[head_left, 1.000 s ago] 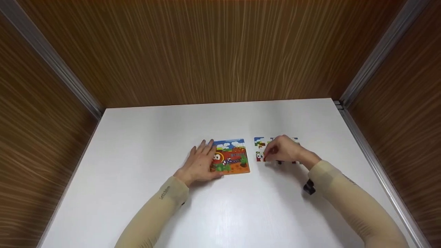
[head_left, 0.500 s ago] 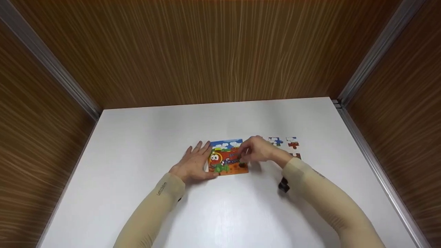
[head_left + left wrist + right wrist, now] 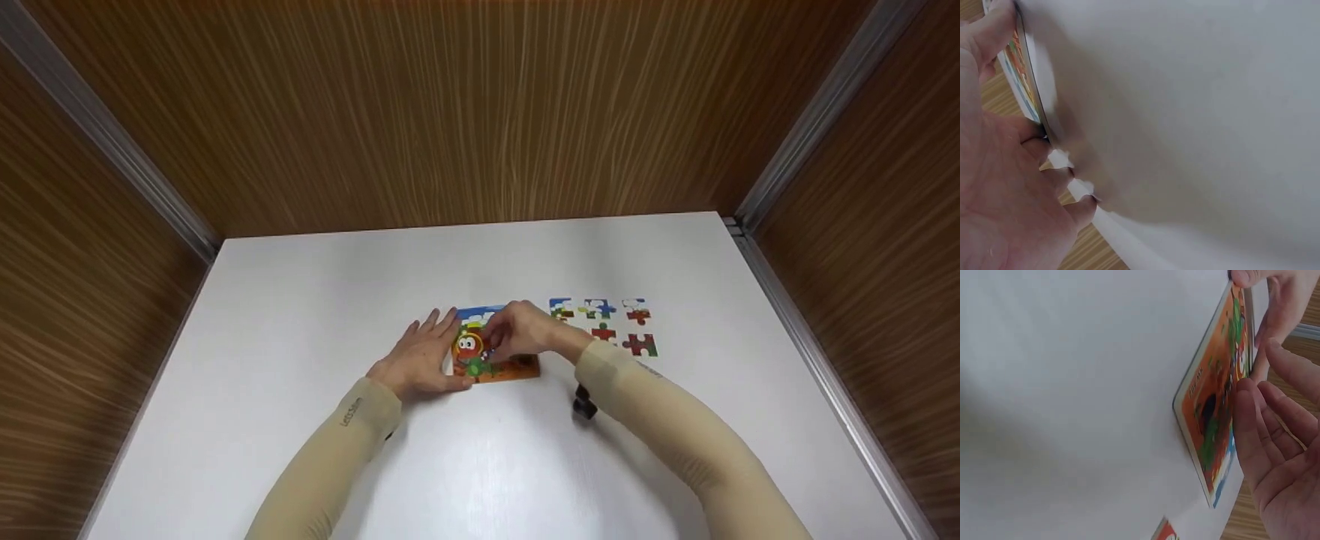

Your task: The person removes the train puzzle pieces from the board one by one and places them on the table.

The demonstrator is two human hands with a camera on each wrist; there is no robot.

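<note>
Pieces (image 3: 640, 344) right of puzzle board (image 3: 1216, 377) apparently await fitting, none clearly fitted; left hand (image 3: 416, 358) outspread against it, right hand's (image 3: 521, 330) grip unclear.

The head camera looks forward and down from high above the white table (image 3: 322, 300), well back, the wood-grain wall (image 3: 480, 112) at 12 o'clock. The 2 wrist cameras look low and close across it, the left one with the left hand (image 3: 1005, 185) at 8 o'clock, the right one with the right hand (image 3: 1278, 475) at 4 o'clock. Head and right wrist views share the puzzle board (image 3: 1202, 388).
</note>
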